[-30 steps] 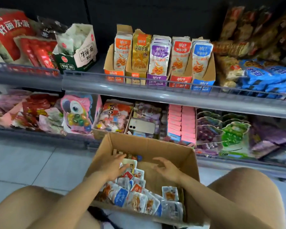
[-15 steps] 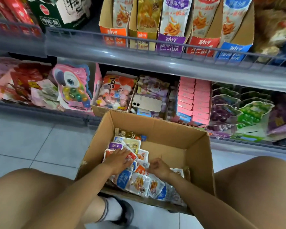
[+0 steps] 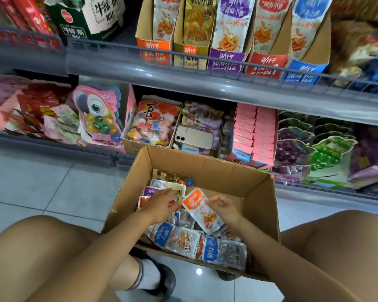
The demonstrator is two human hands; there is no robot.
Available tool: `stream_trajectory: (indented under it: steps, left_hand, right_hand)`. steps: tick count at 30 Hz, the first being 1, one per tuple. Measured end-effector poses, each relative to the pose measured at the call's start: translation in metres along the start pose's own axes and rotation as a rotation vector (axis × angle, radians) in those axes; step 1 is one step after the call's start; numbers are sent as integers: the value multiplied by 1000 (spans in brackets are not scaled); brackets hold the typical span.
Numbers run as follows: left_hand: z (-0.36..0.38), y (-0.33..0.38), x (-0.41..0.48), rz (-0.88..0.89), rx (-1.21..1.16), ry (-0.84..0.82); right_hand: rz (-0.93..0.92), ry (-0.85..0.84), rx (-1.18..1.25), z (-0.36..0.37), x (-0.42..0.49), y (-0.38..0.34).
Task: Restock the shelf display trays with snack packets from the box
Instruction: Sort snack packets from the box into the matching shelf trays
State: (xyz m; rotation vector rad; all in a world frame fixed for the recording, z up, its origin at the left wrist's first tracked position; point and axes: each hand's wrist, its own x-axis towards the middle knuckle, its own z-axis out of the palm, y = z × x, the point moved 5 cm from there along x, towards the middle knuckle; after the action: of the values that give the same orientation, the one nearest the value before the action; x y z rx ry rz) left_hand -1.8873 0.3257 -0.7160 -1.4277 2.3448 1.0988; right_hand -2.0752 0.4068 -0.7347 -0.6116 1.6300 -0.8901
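- The cardboard box (image 3: 205,171) is sitting on the floor (image 3: 42,188), just beside the lower shelf's (image 3: 52,147) front edge.
- Snack packets (image 3: 183,238) are lying heaped along the box's left and near sides.
- The right hand (image 3: 224,209) is pinching an orange-topped packet (image 3: 196,205), tilted above the heap.
- The left hand (image 3: 162,205) is resting palm-down on the heap; whether it is gripping anything, I cannot tell.
- Display trays (image 3: 225,57) are standing along the upper shelf's (image 3: 205,83) front edge.

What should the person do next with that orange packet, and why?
Probably lift it up to the orange tray on the upper shelf. The right hand pinches the orange packet above the pile in the box, and its colour matches that tray's front. The left hand rests on the other packets, so it may gather more first.
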Motion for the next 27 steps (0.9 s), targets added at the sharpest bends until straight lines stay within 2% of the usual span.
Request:
stream_trajectory:
  steps: [3, 7, 9, 13, 17, 21, 23, 27]
  left_hand:
    - [-9, 28, -11, -9, -390, -16]
    - [-8, 70, -28, -84, -904, -184]
    - [-14, 82, -34, -67, -1051, -146]
    - [-46, 89, -45, 22, -1016, 156]
    - [-77, 95, -62, 87, -937, 272]
    - [-116, 99, -79, 126, -867, 369]
    - [-129, 98, -81, 98, -912, 358]
    - [-142, 112, -87, 89, -1014, 225]
  right_hand:
    - [-50, 28, 131, -12, -9, -31]
    - [-127, 24, 257, -15, -29, -65]
    - [-162, 12, 278, -14, -42, -79]
    - [-265, -9, 211, -10, -64, -109]
    - [-341, -19, 146, -5, -78, -136]
    - [-338, -33, 308, -3, -86, -160]
    - [-342, -93, 326, 1, -92, -173]
    - [-334, -190, 295, 15, -104, -198]
